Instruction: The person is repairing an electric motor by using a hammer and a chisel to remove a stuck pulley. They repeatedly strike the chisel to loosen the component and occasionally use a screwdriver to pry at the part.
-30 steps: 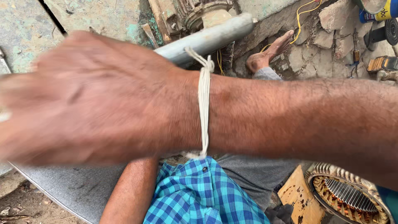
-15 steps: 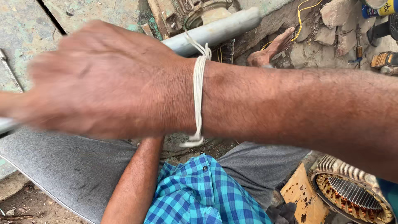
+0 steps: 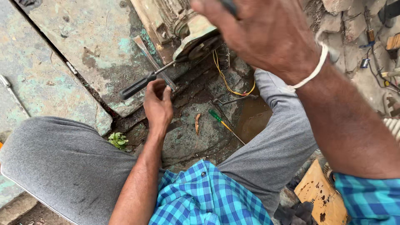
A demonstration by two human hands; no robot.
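**Q:** Where is the black-handled tool [image 3: 139, 84], and how is it held?

**A:** It lies just above the left hand [image 3: 158, 104], handle pointing away to that hand's left. Its shaft runs up and to the right into the gap at the end cover of the old motor [image 3: 189, 29]. The fingers are curled and pinched at the shaft, close to the handle's end. A grip that near the shaft appears to steady the tip where it meets the motor; that is a judgement, since the contact point is in shadow.

**Q:** And the right hand [image 3: 266, 35]?

**A:** It is raised near the camera, above the motor and well apart from the left hand. The fingers are closed around something dark [image 3: 229, 6], of which only a short end shows; what it is cannot be told. A white cord bracelet [image 3: 314, 71] circles the wrist.

**Q:** What lies between the hands and the body?

**A:** Below the left hand, a green-handled screwdriver [image 3: 225, 125] rests on the wet stone floor [image 3: 196, 137], within easy reach between the grey-trousered knees. Yellow wire [image 3: 227, 81] hangs from the motor beside it.

**Q:** Further out?

**A:** A small green plant [image 3: 118, 140] grows in a crack left of the left forearm. A worn painted slab [image 3: 83, 46] carries the motor. A flat metal bar [image 3: 152, 60] lies on the slab, under the tool's shaft.
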